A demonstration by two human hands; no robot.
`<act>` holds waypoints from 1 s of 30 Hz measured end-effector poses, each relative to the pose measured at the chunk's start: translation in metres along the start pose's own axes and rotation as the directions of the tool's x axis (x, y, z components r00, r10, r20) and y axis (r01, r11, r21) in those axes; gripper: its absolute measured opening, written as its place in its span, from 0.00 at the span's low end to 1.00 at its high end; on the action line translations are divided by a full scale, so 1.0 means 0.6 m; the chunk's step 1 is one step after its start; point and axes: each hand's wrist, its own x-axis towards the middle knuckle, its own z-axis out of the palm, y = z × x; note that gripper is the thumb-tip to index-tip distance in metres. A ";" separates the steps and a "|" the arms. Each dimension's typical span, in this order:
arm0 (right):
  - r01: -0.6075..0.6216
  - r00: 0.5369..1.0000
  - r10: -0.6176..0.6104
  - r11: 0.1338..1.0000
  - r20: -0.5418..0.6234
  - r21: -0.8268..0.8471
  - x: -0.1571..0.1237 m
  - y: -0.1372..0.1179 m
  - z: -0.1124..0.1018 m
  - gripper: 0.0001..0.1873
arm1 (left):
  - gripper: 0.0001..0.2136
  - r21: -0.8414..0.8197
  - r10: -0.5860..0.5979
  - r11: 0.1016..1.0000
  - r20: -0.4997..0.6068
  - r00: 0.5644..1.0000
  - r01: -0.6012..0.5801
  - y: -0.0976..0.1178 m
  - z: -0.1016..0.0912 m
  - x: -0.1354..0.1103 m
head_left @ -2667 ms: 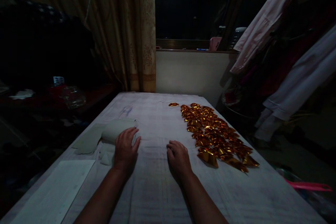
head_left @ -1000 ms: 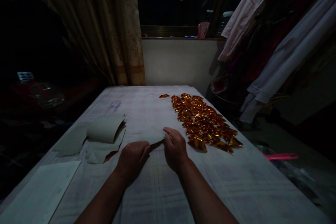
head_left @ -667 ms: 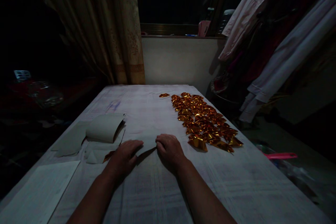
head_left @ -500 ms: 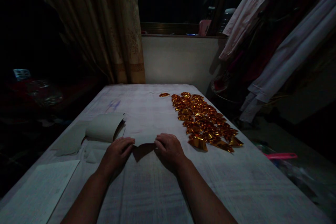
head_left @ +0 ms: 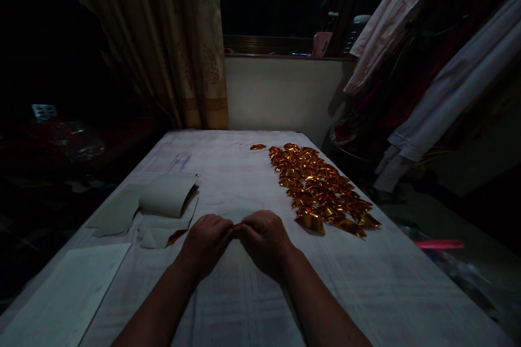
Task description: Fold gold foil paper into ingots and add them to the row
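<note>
My left hand (head_left: 205,241) and my right hand (head_left: 265,236) meet at the middle of the table (head_left: 252,303), fingers curled, pinching one folded paper sheet (head_left: 237,225) between them. Only a thin gold edge of the sheet shows between the fingertips. A stack of pale sheets (head_left: 163,211), its top one curled over, lies to the left of my left hand. Many folded gold foil pieces (head_left: 321,190) are laid out in a band to the right of my right hand.
A flat white sheet (head_left: 69,295) lies at the near left corner. A curtain (head_left: 179,38) hangs behind the table, with a windowsill (head_left: 285,55) holding a pink cup. Clothes (head_left: 427,92) hang at the right. Dark clutter fills the left side.
My left hand took a sheet from the stack and brought it to the middle. Both hands spread it flat, then drew together, folding it small between the fingertips.
</note>
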 end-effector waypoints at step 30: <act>-0.329 0.928 0.342 0.939 0.151 -0.103 0.030 0.033 -0.015 0.07 | 0.14 -0.138 -0.353 0.930 -0.091 0.931 0.339 -0.004 0.034 0.002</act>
